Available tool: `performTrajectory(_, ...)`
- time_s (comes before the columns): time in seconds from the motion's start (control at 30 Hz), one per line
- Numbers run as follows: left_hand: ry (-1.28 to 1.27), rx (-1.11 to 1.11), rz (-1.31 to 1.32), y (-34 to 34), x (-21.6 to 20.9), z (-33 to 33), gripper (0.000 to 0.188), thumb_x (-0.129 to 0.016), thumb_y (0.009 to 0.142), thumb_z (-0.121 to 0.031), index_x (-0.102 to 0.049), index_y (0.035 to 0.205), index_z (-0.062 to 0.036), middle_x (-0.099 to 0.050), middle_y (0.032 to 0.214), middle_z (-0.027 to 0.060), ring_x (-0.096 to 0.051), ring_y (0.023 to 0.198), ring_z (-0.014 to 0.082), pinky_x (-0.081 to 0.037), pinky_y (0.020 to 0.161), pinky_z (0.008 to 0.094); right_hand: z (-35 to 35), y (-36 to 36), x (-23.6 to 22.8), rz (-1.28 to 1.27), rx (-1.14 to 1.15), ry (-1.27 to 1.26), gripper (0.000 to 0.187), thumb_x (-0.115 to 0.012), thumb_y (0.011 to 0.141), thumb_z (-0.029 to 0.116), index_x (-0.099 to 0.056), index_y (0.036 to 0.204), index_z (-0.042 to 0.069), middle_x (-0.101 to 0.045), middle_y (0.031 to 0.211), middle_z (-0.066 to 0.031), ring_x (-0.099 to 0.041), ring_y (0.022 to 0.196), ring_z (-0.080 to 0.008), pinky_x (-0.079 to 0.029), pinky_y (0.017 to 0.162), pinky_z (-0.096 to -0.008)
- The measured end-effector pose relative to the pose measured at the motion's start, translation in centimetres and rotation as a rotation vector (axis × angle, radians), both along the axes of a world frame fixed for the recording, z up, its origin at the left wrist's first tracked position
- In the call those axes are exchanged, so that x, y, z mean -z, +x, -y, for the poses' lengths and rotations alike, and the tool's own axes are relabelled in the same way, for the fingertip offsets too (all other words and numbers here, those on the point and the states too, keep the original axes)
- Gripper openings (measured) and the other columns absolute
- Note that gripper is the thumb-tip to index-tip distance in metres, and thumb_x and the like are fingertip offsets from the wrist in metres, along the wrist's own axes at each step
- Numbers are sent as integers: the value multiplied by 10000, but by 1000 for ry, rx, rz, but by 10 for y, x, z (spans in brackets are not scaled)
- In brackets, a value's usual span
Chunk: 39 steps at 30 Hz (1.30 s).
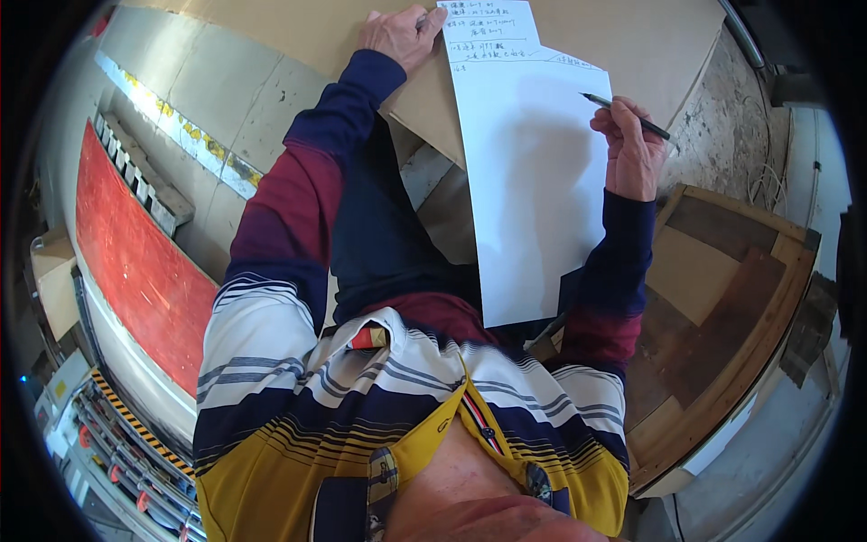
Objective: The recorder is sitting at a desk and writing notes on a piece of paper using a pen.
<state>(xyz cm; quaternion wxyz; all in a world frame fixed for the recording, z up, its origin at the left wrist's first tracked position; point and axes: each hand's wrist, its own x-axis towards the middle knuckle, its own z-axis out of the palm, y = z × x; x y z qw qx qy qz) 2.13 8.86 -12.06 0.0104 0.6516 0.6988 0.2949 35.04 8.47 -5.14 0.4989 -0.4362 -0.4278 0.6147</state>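
Note:
A large white sheet of paper (533, 163) lies over brown cardboard (424, 108) and hangs down toward my lap. Handwritten lines fill its top part; the lower part is blank, with a shadow across it. My right hand (629, 149) pinches a black pen (643, 125) above the sheet's right edge, its tip pointing up and left, seemingly off the paper. At the sheet's upper left edge, my left hand (404, 38) rests on the cardboard with its fingers curled. A small dark thing shows between those fingers, too small to name.
To the right stands a wooden framed box or cabinet (722, 298), with loose cables (768, 181) behind it. A red panel (135, 262) is on the left. Machinery with rollers and a striped yellow-black bar (144, 420) stands at the lower left.

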Motion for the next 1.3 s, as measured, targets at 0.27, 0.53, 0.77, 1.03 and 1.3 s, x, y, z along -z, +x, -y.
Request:
performTrajectory(0.27, 71, 46, 56, 2, 9, -6, 369, -491, 971, -370, -611, 798, -67, -649, 729, 168, -635, 706, 385, -401, 874, 610, 11, -10, 8, 328, 129, 163, 177, -644, 904, 149, -664, 956, -19, -673, 826, -83, -616, 776, -135, -479, 763, -272)
performTrajectory(0.53, 118, 132, 64, 1, 8, -3, 455, -520, 946, -489, -617, 764, -84, -557, 576, 79, -550, 552, 294, -418, 677, 397, 5, -1, 25, 358, 180, 187, 208, -632, 915, 187, -668, 973, -9, -680, 823, -60, -608, 813, -131, -445, 814, -266)
performTrajectory(0.77, 89, 155, 14, -2, 10, -5, 416, -517, 953, -481, -650, 868, -95, -595, 609, 58, -569, 563, 244, -407, 689, 371, 4, -4, 28, 314, 165, 184, 194, -624, 916, 177, -663, 973, -5, -679, 826, -57, -601, 809, -124, -437, 821, -265)
performTrajectory(1.03, 39, 168, 71, 0, 8, -3, 370, -492, 970, -425, -612, 889, -85, -665, 712, 103, -614, 653, 296, -407, 742, 403, 3, -3, 35, 317, 156, 195, 199, -638, 927, 176, -647, 987, -14, -684, 820, -77, -627, 778, -128, -482, 791, -262)
performTrajectory(1.3, 36, 197, 166, 3, 1, 0, 380, -499, 965, -430, -628, 939, -74, -643, 706, 113, -587, 632, 283, -392, 716, 366, 4, -2, 29, 297, 167, 183, 202, -616, 937, 202, -667, 947, 7, -676, 794, -45, -597, 770, -113, -439, 797, -258)
